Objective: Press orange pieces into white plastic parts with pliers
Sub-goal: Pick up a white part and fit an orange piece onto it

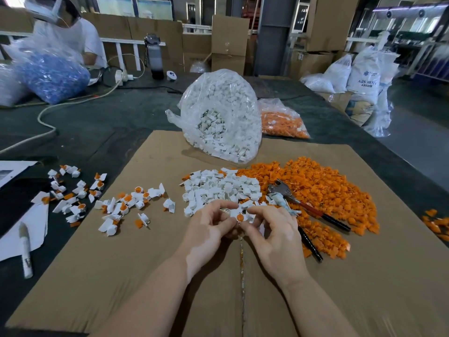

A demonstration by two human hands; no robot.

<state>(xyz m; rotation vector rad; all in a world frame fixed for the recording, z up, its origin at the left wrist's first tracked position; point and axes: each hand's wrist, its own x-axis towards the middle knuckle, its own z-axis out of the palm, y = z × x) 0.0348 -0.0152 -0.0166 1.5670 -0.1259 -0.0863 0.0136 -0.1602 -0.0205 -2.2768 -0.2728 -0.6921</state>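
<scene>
My left hand (209, 227) and my right hand (274, 232) meet over the cardboard sheet (145, 276), both pinching one white plastic part (237, 212) with an orange piece (240, 217) seated in its ring. Just beyond my fingers lies a heap of loose white parts (218, 188). To its right spreads a large pile of orange pieces (328, 190). The pliers (306, 207), with red and black handles, lie on that orange pile, untouched. Several joined white-and-orange parts (126, 205) are scattered to the left.
An open clear bag of white parts (218, 115) stands behind the heaps, with a bag of orange pieces (281, 120) beside it. More joined parts (70, 190) lie off the cardboard's left edge. A marker (25, 249) rests on white paper. Another person sits far left by a blue-filled bag (51, 74).
</scene>
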